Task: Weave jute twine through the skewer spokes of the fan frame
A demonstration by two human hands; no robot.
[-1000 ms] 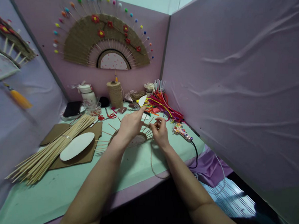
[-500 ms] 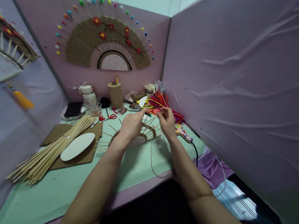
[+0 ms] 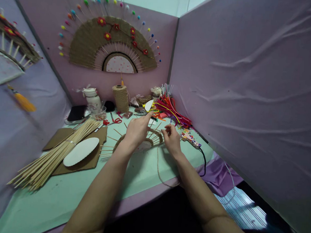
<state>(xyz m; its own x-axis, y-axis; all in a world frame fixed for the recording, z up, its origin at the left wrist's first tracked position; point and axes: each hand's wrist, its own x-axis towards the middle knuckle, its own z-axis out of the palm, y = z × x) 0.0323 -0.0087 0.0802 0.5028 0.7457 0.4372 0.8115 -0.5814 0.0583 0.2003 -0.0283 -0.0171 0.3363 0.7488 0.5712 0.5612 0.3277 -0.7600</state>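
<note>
A small half-round fan frame [image 3: 157, 134] of thin sticks, with brown twine woven through them, stands tilted over the table. My left hand [image 3: 137, 130] grips its upper middle, the index finger stretched along the sticks; the thumb is hidden. At the fan's right end, my right hand [image 3: 172, 141] is closed in a pinch, apparently on the twine strand. A loose loop of twine [image 3: 158, 170] hangs down from there to the table's front edge. The fan's white spotted centre [image 3: 143, 146] shows below my left hand.
On the left, a bundle of sticks [image 3: 57, 153] and a white oval card [image 3: 81, 152] lie on cardboard [image 3: 97, 162]. Behind are red scissors [image 3: 116, 121], a twine spool [image 3: 120, 99] and a bottle [image 3: 92, 97]. Pipe cleaners [image 3: 171, 110] and a corded glue gun [image 3: 191, 138] lie right.
My right hand has come down and slightly toward me, from above the fan's right end to beside it. My left hand keeps its grip on the fan.
</note>
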